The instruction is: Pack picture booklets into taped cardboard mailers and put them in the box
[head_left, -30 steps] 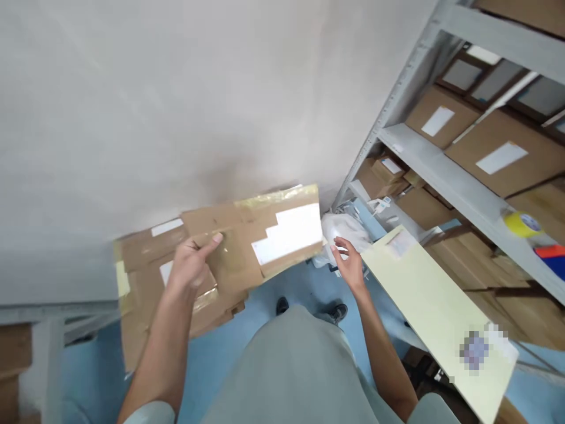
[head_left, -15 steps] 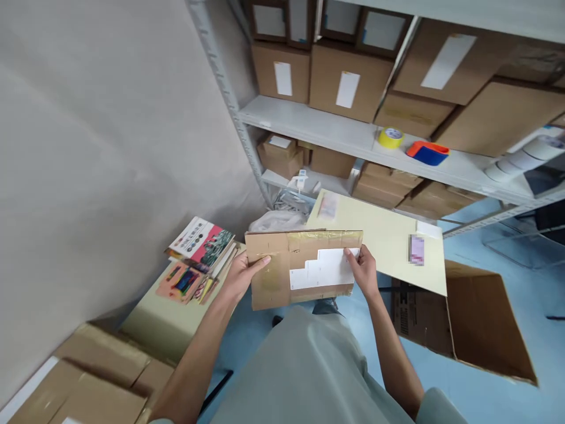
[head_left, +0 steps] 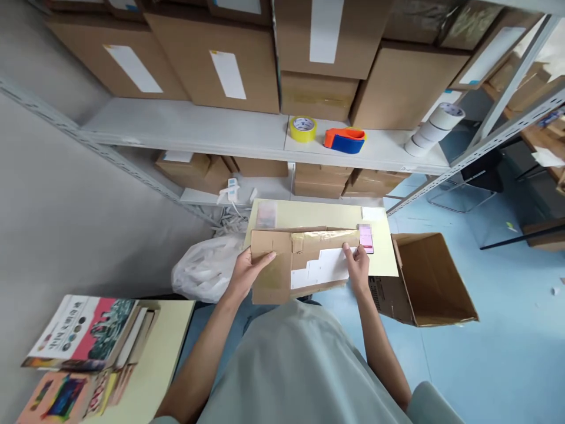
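Observation:
A flat brown cardboard box [head_left: 278, 277] is held up in front of my body, with shiny tape along its upper edge and a white stepped label [head_left: 324, 268] on its face. My left hand [head_left: 249, 272] grips the left end, thumb on the front and fingers behind. My right hand [head_left: 357, 265] pinches the right end, its thumb over the label's upper right corner. The fingers behind the box are hidden. Just beyond the right hand, a phone [head_left: 366, 238] with a pink screen lies on a pale yellow table [head_left: 318, 213].
Shelves [head_left: 189, 126] ahead carry cartons, yellow tape [head_left: 303, 129], an orange and blue tape dispenser [head_left: 345, 141] and white rolls [head_left: 435, 129]. An open carton [head_left: 436, 277] stands on the floor at right. Books [head_left: 88, 330] lie on a left table; a white plastic bag [head_left: 205, 268] sits nearby.
My view has turned right, so shelves and tables have shifted left in the picture. Both hands keep hold of the cardboard box, now in front of the yellow table.

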A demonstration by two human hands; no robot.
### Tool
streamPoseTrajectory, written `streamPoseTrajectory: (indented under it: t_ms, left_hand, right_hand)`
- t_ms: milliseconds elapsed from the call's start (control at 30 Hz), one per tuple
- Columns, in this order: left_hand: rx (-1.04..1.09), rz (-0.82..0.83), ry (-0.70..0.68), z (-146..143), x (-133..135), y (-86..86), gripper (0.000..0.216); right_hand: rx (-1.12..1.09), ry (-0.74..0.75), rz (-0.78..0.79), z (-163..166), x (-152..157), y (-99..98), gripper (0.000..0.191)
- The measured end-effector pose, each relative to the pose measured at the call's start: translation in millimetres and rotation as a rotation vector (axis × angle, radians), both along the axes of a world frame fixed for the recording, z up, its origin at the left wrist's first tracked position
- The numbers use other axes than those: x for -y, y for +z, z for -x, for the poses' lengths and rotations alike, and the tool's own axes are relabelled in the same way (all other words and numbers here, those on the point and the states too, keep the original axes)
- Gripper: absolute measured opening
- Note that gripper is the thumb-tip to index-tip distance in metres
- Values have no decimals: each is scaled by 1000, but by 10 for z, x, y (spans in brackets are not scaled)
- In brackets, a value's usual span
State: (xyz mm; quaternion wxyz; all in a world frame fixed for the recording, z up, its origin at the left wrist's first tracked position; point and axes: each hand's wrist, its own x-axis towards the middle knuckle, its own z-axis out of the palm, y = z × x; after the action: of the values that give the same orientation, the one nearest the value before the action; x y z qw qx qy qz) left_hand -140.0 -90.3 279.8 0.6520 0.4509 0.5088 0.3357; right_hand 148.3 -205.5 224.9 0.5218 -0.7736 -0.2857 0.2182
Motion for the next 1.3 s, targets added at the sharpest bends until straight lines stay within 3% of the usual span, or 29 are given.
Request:
streamPoseTrajectory:
  t_ms: [233,367,533,733,900,1067,1300]
  left_hand:
    - [-56,11,-12,-519,-261,-80,75]
    - [-97,16,-30,-546,-484,-142,73]
    - [-101,-35,-77,-512,-843,-342,71]
    - [-172,-189,-25,-662,-1166,-451,87]
    - [-184,-277,18,-793,-1306,-492,94]
    - [-251,-316,94,-902,-1363,-524,99]
    - [-301,-304,152,-1163,-1375,-478,103]
  right_hand:
    - [-13,-72,33,-360,-99,-72,56]
    - [-45,-84,49,-345,-211,-85,55]
    - [-41,-137,62,-238,-408,-22,51]
    - [37,-114,18,-112,-674,150,52]
    - [91,-121,20,-45,-808,277,49]
    - [129,-97,-10,-76,-930,260,46]
    - [111,7,40,-518,-1132,163,47]
